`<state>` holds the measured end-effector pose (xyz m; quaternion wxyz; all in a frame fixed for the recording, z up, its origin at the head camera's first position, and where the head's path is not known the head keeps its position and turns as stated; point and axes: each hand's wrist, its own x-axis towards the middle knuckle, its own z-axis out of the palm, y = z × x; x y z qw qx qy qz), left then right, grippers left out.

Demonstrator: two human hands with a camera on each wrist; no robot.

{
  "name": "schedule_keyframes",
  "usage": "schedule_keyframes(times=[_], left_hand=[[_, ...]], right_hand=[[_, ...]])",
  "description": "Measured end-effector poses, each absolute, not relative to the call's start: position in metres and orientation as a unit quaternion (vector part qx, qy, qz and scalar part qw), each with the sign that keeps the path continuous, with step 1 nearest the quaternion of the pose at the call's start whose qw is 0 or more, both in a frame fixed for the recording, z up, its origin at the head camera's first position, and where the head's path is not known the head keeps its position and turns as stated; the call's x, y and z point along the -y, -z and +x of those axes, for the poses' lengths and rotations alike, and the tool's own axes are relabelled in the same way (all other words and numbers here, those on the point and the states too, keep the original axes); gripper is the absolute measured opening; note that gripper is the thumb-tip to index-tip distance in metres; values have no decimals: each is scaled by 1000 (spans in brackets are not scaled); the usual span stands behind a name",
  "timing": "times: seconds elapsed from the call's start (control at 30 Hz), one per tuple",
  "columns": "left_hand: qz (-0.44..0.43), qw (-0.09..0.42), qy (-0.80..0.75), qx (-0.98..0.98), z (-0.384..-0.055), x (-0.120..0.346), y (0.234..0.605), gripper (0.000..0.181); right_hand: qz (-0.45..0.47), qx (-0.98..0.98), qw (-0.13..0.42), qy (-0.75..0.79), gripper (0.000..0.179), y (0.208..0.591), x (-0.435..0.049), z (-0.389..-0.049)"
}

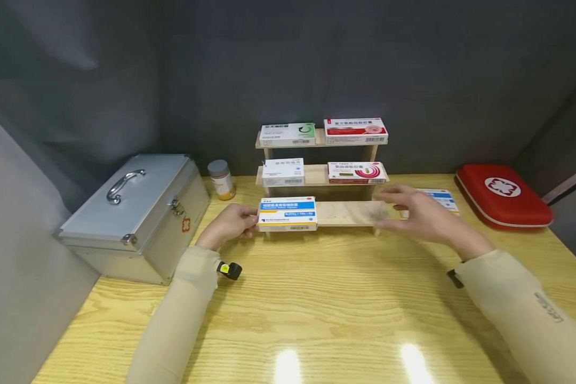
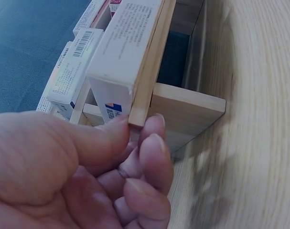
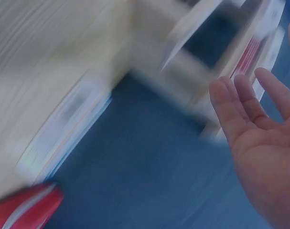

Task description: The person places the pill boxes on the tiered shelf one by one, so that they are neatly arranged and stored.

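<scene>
A three-tier wooden shelf rack (image 1: 344, 213) stands against the dark backdrop. On the left of its lowest tier lies a blue-and-white medicine box (image 1: 287, 214). My left hand (image 1: 228, 224) pinches the left end of that tier; in the left wrist view the thumb (image 2: 104, 138) lies on top of the board end, beside the box, with fingertips underneath. At the rack's right end my right hand (image 1: 420, 213) holds nothing, thumb and fingers spread apart. Behind it a second blue-and-white medicine box (image 1: 441, 198) lies on the table, partly hidden by the hand.
More medicine boxes stand on the upper tiers, including a green-and-white one (image 1: 288, 134) and a red-and-white one (image 1: 356, 131). A silver case (image 1: 139, 213) and a grey-capped bottle (image 1: 222, 180) stand left. At the right lies a red first-aid pouch (image 1: 504, 196).
</scene>
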<state>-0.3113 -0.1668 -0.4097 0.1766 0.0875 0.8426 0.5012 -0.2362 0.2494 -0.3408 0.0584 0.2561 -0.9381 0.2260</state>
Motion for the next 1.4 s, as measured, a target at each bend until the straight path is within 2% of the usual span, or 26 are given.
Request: schedule_keyframes(times=[0.1,0.27,0.43,0.77,1.07,1.4], left_hand=[[87,176,-502,-842,-311,169,409,31],[84,177,-504,-841,-311,172,409,33],[81,179,-501,-843,-311,174,411,33],[74,180,-506,-841,-307,178,414,35],[85,180,-495,-846,-306,173,414,36],[93,177,-498,-844,-310,167,414,35]], right_hand=[[212,951,59,-215,68,336,-290,-239],[130,972,-19,-197,85,336,-349,-253],[108,980,-65,-156,94,343,-385,-270],[101,972,-138,-162,106,359,-394,-312],[82,966,-198,-142,114,366,-393,-325],[60,967,-206,-134,117,373,-401,-330]])
